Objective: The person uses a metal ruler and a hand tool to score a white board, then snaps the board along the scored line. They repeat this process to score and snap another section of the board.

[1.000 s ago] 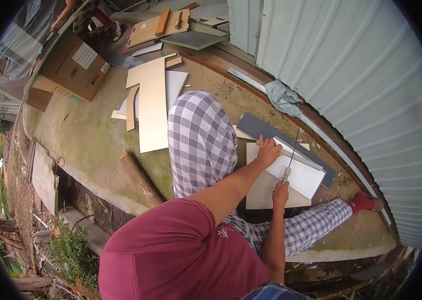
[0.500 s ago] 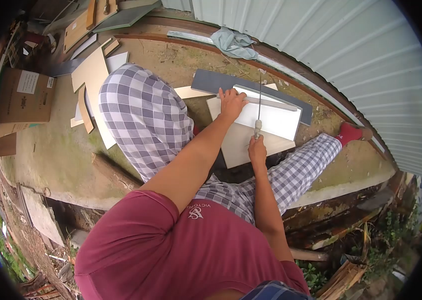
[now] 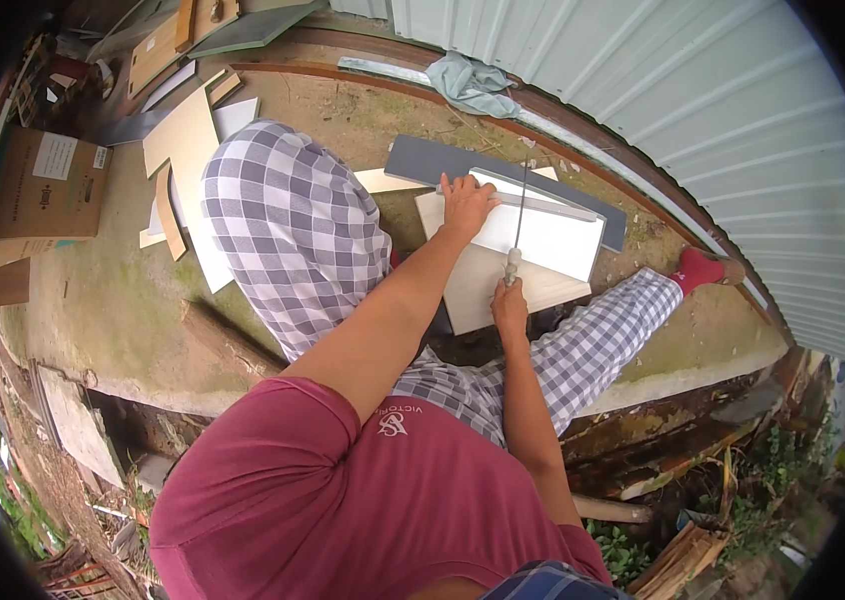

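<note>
- Left hand (image 3: 468, 205): fingers part-open, bent over the left end of a narrow grey strip (image 3: 568, 210); whether the thumb clamps beneath, cannot tell.
- Right hand (image 3: 511, 308): closed around the handle of a saw-like tool (image 3: 514, 262), blade running away across the strip.
- White panel (image 3: 568, 243): beside the strip, overlapping the pale board (image 3: 473, 305), towards the wall-side edge of the concrete slab (image 3: 328, 110). Dark grey board (image 3: 411, 160) lies on the strip's far side.
- Judged step: sawing across the strip. Technique: firm downward pressure with the left palm, fingers well off the blade line; long, light, straight strokes from the right elbow.
- Risks, judged: stacked boards may slide or chatter; blade could nick the white face. Ease pressure near breakthrough, with the offcut supported.
</note>
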The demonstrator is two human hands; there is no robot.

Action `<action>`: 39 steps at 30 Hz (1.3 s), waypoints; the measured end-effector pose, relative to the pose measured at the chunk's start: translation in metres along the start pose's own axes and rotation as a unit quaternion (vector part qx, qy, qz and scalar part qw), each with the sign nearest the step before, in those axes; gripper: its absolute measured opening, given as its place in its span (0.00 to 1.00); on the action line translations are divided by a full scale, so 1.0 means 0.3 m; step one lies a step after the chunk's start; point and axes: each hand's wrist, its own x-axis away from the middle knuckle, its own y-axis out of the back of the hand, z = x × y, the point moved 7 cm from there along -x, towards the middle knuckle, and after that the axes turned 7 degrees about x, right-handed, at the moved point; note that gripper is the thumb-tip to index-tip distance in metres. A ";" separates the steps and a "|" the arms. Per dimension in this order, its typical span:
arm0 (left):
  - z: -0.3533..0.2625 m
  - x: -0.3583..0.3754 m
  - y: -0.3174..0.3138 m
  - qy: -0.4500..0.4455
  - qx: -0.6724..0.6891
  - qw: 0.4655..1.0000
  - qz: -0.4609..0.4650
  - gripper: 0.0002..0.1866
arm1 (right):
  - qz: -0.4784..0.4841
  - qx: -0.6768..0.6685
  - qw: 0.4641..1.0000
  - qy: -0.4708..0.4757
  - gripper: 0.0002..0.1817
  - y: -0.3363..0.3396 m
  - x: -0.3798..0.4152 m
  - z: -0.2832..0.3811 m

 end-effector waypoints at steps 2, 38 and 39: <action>-0.008 -0.002 0.009 0.001 -0.010 1.000 -0.006 0.12 | 0.021 0.000 1.000 -0.020 0.18 0.018 -0.040 0.015; -0.053 0.025 -0.031 -0.051 -0.025 0.998 0.017 0.10 | 0.027 -0.041 0.999 0.017 0.17 0.021 0.026 0.021; -0.050 0.022 -0.046 -0.054 -0.016 0.998 0.024 0.09 | 0.028 -0.039 0.999 0.018 0.17 0.016 0.027 0.029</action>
